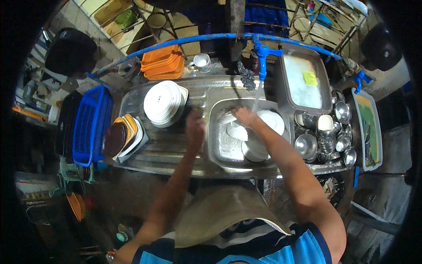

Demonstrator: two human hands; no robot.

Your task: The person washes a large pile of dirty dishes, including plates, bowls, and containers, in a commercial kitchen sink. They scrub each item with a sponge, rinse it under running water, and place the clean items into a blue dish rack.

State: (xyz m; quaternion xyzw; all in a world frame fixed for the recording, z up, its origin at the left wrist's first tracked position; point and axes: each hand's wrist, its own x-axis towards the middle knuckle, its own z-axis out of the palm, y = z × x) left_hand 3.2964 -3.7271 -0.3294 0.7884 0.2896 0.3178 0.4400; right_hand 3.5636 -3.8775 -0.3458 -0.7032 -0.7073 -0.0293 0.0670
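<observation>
My right hand (244, 116) reaches into the steel sink basin (217, 151), at a white dish (228, 117) near the basin's back left; its fingertips are partly hidden, so its hold is unclear. More white plates and bowls (271, 122) lie in the basin. Water runs from the blue tap (262, 62) beside my right wrist. My left hand (195, 124) is blurred above the ribbed steel drainboard, between the basin and a tall stack of white plates (164, 103); whether it holds anything does not show.
A blue basket (89, 125) and leaning plates (127, 137) stand left. Orange trays (163, 62) and a white mug (201, 62) sit behind. At right are a grey tub (324, 95) of foamy water with a yellow sponge (310, 78), steel bowls (306, 146) and a tray of utensils (379, 145).
</observation>
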